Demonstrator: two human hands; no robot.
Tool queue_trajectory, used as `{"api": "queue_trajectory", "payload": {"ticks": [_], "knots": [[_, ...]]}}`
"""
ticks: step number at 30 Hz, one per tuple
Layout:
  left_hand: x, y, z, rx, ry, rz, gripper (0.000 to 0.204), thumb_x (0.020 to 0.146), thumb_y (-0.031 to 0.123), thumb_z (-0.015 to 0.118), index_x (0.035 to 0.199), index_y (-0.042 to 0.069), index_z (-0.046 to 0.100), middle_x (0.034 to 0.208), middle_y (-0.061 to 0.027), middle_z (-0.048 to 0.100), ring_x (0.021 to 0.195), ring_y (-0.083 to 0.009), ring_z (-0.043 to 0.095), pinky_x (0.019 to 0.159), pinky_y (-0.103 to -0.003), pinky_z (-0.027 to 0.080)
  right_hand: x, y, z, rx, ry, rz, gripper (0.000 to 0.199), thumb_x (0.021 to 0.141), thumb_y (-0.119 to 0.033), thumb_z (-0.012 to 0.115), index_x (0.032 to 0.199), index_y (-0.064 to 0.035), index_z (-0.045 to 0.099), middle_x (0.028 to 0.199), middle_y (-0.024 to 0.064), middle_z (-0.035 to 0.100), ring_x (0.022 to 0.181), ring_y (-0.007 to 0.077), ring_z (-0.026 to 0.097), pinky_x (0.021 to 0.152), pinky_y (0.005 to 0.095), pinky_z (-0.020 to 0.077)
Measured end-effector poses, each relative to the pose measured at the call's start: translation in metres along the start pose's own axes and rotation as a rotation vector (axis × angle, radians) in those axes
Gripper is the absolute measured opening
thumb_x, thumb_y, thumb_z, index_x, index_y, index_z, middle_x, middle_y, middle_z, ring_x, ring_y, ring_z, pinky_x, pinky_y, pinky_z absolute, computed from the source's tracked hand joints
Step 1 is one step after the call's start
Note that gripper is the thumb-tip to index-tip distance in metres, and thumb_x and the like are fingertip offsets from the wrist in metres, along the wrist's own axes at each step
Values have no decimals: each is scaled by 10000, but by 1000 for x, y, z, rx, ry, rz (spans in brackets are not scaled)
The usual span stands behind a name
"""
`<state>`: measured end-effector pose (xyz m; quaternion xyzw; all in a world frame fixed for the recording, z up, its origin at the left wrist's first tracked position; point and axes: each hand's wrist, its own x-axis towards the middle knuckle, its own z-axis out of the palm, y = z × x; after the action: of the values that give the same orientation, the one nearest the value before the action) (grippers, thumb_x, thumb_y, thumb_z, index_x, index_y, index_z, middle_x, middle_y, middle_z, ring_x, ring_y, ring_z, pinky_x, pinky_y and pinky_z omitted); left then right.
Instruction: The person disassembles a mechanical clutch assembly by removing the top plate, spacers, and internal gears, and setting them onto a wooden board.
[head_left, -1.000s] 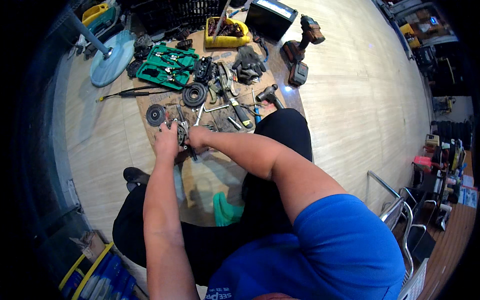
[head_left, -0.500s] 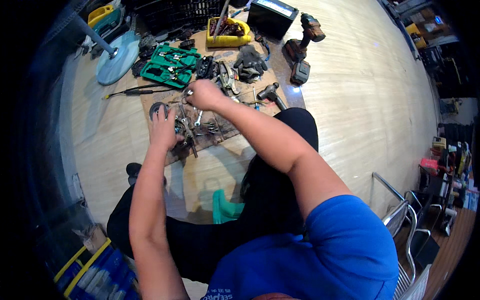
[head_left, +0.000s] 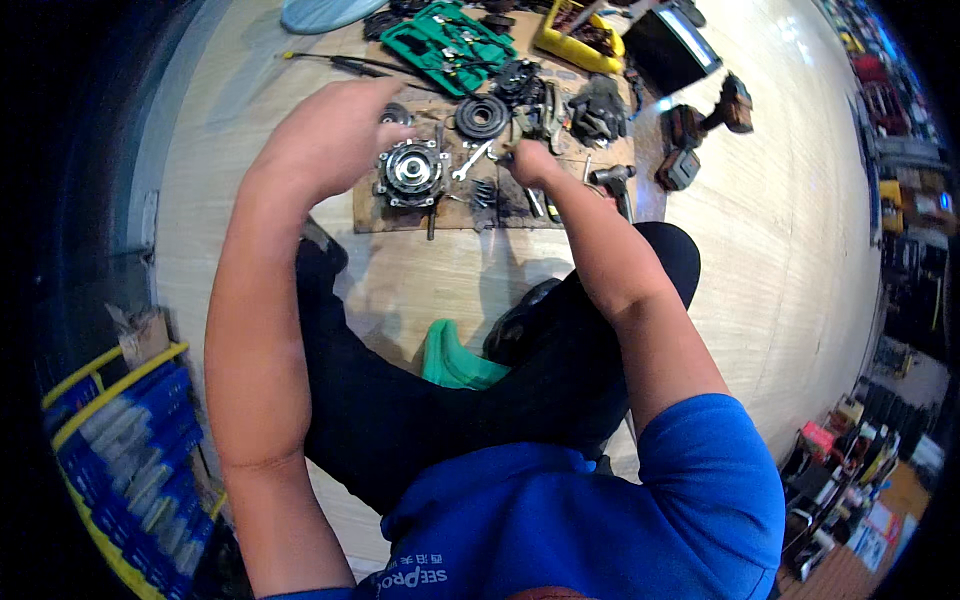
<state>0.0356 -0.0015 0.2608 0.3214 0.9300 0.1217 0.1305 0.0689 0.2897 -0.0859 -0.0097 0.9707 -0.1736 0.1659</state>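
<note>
My left hand point(head_left: 330, 138), smeared a little by motion, hovers over the left of the work board with thumb and fingers apart. Between its fingertips shows part of a dark round piece point(head_left: 397, 113); whether they touch I cannot tell. Just below sits a round metal housing point(head_left: 412, 171) with bolt lugs around its rim. My right hand point(head_left: 531, 163) is closed beside a silver wrench point(head_left: 472, 160); what its fingers hold is too small to name. A dark grooved pulley point(head_left: 482, 117) lies between the hands.
Behind lie a green tool case point(head_left: 447, 47), a yellow bin point(head_left: 580, 38) and a black battery point(head_left: 672, 50). Dark gloves point(head_left: 598, 110), a hammer point(head_left: 614, 180) and a cordless driver point(head_left: 700, 130) lie to the right. A green stool point(head_left: 455, 358) stands between my legs.
The view has shifted, so the board sits higher and farther right. My left hand has lifted off the parts, baring the housing. My right hand has moved right, uncovering the pulley.
</note>
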Motion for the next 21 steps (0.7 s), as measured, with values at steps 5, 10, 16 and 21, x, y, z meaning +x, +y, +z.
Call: {"api": "queue_trajectory", "payload": {"ticks": [5,10,16,21], "knots": [[-1,-7,15,13,-146,79,495,894,254,701,1321,49,561,1189,-221,660,1122,-404,613,954,-476,494,8,8,52,-109,-262,38,242,809,-234,673,937,-38,736,986,247,701,956,415,674,852,477,540],[-2,-5,22,30,-376,9,433,900,236,694,1277,60,573,1144,-205,674,1109,-385,627,951,-470,506,0,-21,78,-102,-319,44,257,824,-105,608,1041,-27,722,1113,227,697,1047,392,676,915,464,546],[0,-15,3,-9,-343,-33,386,909,242,688,1228,60,569,1122,-201,676,1092,-382,636,932,-470,519,-6,-48,70,-96,-323,168,239,878,-138,577,1039,-36,720,1145,212,695,1069,387,672,923,478,541],[-6,-18,-3,-9,-360,-51,368,909,250,690,1206,63,578,1109,-197,682,1075,-390,641,913,-475,521,-7,-66,89,-167,-352,138,235,879,-156,602,1047,-58,734,1129,200,708,1076,372,680,913,464,552]]}}
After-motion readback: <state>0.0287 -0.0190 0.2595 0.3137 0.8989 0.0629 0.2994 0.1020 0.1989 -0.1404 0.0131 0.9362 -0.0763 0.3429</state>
